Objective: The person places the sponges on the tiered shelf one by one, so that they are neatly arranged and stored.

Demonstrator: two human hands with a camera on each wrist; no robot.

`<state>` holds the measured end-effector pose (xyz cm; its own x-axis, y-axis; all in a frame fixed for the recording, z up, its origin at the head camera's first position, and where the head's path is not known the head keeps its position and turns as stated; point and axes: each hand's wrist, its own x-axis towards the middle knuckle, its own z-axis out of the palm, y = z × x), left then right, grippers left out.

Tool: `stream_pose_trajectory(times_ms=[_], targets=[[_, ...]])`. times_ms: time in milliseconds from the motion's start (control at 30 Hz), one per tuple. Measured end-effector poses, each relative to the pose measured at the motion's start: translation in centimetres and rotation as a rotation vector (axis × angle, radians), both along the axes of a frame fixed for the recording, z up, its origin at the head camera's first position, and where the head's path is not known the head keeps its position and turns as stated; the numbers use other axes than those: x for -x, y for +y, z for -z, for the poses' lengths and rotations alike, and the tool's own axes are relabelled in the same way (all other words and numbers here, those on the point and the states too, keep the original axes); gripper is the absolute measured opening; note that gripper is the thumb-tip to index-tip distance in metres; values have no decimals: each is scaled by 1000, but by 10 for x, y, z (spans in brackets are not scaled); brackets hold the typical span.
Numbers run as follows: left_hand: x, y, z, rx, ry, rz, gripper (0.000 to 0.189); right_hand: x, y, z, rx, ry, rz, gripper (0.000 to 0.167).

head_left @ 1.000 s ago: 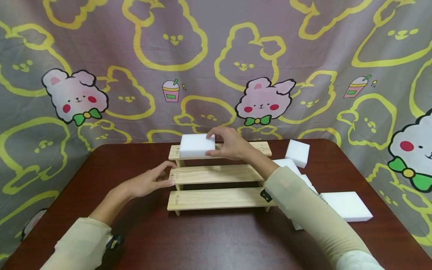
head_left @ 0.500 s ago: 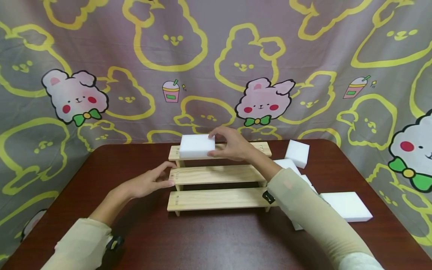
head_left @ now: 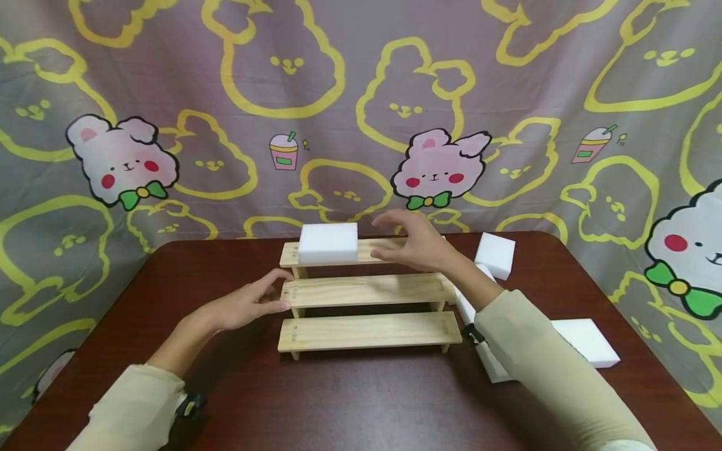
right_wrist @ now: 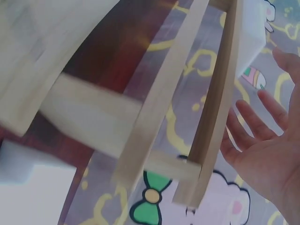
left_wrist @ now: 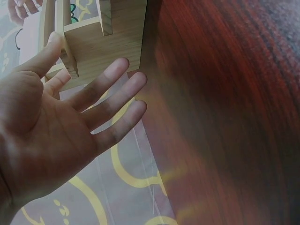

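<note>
A white foam block [head_left: 328, 242] lies flat on the left part of the top board of a three-step wooden shelf [head_left: 361, 291]. My right hand [head_left: 420, 243] is apart from the block, just to its right, with thumb and fingers spread above the top board. In the right wrist view the palm and parted fingers [right_wrist: 248, 126] hold nothing. At the shelf's left end, my left hand [head_left: 239, 305] pinches the middle board across its width between thumb and forefinger. The left wrist view shows its other fingers [left_wrist: 112, 105] extended and parted.
Several more white blocks lie to the shelf's right, including one at the back [head_left: 494, 255] and a flat one [head_left: 589, 341] partly behind the right sleeve. The dark wooden table [head_left: 361, 401] meets a patterned curtain [head_left: 338, 75] behind it.
My right hand has let go of the white foam block and drawn away to the right. The block stays on the top board. My left hand keeps its place at the shelf's end.
</note>
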<state>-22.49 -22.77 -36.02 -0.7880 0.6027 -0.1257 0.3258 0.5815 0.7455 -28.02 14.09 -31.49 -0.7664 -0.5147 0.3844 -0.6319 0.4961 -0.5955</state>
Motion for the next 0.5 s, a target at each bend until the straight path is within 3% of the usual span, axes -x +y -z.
stream_pose_trajectory(times_ms=[300, 500], targets=[[0, -1, 1, -4, 13, 4, 50, -10, 33, -4, -3, -36, 72, 52], [0, -1, 1, -12, 15, 7, 49, -16, 52, -1, -5, -12, 104, 45]])
